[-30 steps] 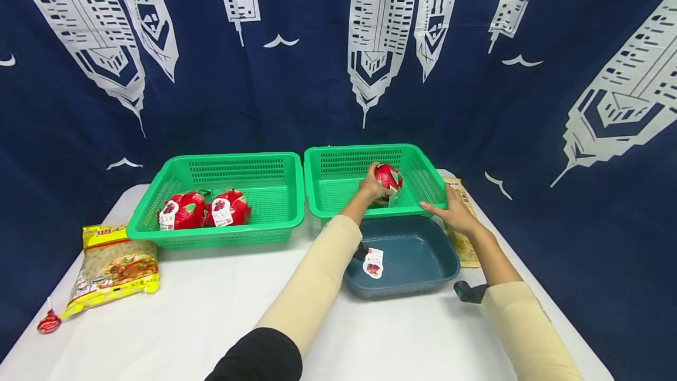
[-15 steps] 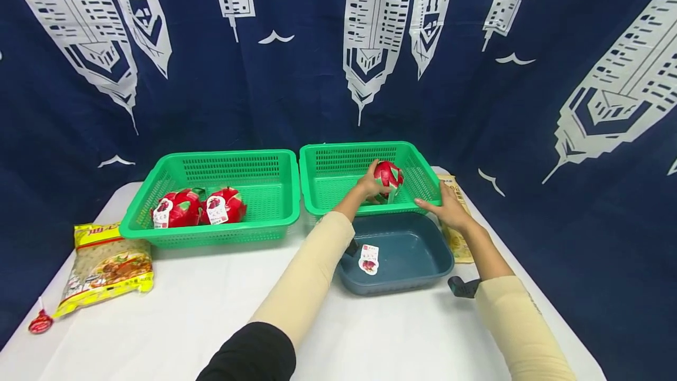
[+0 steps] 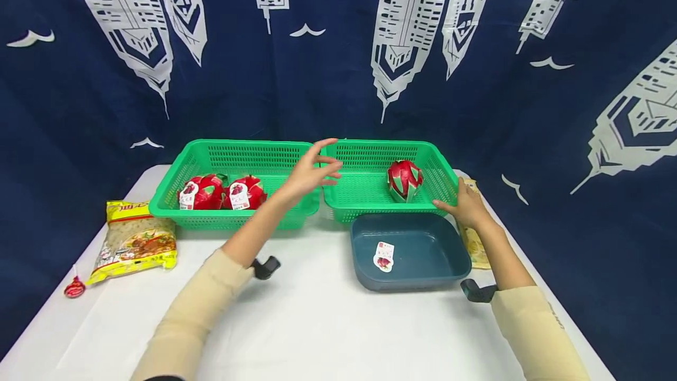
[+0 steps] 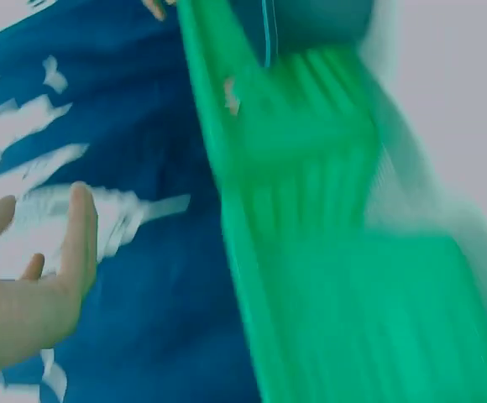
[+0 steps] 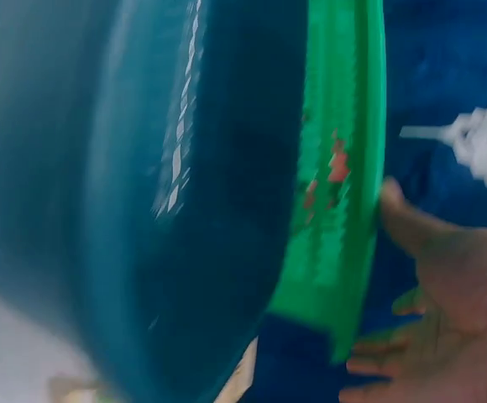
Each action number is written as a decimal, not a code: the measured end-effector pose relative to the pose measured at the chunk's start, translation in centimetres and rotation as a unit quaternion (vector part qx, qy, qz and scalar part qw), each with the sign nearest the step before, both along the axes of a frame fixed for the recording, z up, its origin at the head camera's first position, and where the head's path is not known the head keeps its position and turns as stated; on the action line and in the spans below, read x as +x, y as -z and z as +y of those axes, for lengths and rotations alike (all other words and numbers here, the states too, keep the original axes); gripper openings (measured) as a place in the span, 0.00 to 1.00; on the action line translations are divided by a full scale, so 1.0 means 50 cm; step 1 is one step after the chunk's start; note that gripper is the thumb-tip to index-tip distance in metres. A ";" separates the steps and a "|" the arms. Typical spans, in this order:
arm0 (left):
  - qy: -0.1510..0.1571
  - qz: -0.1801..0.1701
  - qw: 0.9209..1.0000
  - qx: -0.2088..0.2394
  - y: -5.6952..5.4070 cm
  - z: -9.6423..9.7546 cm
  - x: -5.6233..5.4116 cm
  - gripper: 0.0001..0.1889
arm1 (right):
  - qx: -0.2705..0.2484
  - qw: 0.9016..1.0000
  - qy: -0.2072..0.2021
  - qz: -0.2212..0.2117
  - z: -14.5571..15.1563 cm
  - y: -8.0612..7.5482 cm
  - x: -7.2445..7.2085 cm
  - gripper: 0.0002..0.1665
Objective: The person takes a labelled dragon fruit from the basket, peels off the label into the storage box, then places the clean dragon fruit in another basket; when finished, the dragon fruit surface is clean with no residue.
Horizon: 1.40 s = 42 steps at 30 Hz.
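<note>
Altogether there are three dragon fruits, two green baskets and one dark blue tub on the bench [image 3: 296, 328]. One dragon fruit [image 3: 404, 181] sits in the right-hand basket [image 3: 362, 190], between the two hands and nearer the right. The other two, a labelled fruit [image 3: 208, 191] and its labelled neighbour [image 3: 254, 191], lie side by side in the left-hand basket [image 3: 248, 164], to the left of the left hand.

The left hand [image 3: 308, 176] is raised about where the two baskets meet, its fingers apart and gently bent, holding nothing. The right hand [image 3: 469, 207] rests at the near right corner of its basket, thumb on the rim and fingers spread along the outer side, rather than closed into a fist.

Left of the right hand and closer to the person stands the tub [image 3: 423, 251], with one sticker [image 3: 383, 256] on its inside. Two packets lie here: a tan packet [image 3: 478, 251] beside the right hand, partly covered, and a yellow bag [image 3: 138, 243] well left of the left hand, with one red lollipop [image 3: 74, 288] farther out.
</note>
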<state>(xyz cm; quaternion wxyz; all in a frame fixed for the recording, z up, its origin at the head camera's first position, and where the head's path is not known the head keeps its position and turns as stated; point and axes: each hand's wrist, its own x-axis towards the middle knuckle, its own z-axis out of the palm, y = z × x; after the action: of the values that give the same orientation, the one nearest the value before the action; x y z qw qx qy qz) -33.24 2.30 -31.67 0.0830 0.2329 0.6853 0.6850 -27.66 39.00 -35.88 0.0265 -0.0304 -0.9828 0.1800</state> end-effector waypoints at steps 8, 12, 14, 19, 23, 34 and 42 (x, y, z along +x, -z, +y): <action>-0.347 0.043 0.936 -0.038 0.053 -0.319 0.124 0.27 | 0.034 0.993 -0.001 0.116 -0.179 -0.053 -0.045 0.45; -0.450 -0.025 0.892 -0.045 0.114 -0.373 0.149 0.28 | -0.045 0.973 -0.054 0.218 -0.331 -0.067 -0.086 0.39; -0.465 -0.053 0.883 -0.037 0.141 -0.378 0.151 0.29 | -0.092 0.961 -0.083 0.249 -0.415 -0.069 -0.103 0.35; -0.452 -0.081 0.886 0.058 0.188 -0.348 0.129 0.31 | -0.171 0.938 -0.146 0.264 -0.602 -0.053 -0.148 0.30; -0.450 -0.068 0.881 0.128 0.210 -0.322 0.107 0.29 | -0.205 0.941 -0.176 0.204 -0.711 -0.022 -0.181 0.33; -0.404 0.003 0.877 0.262 0.239 -0.310 0.097 0.24 | -0.227 0.945 -0.220 -0.084 -0.799 0.066 -0.224 0.51; -0.392 0.024 0.875 0.283 0.237 -0.322 0.098 0.25 | -0.261 0.934 -0.227 -0.085 -0.804 0.070 -0.230 0.50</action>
<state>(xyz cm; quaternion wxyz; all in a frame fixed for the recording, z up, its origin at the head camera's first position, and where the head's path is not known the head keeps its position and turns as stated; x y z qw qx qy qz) -28.34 -13.83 -43.54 -0.2777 -0.0249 0.4992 0.8204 -39.16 -1.19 -39.40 -0.1079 0.1726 -0.8805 0.4281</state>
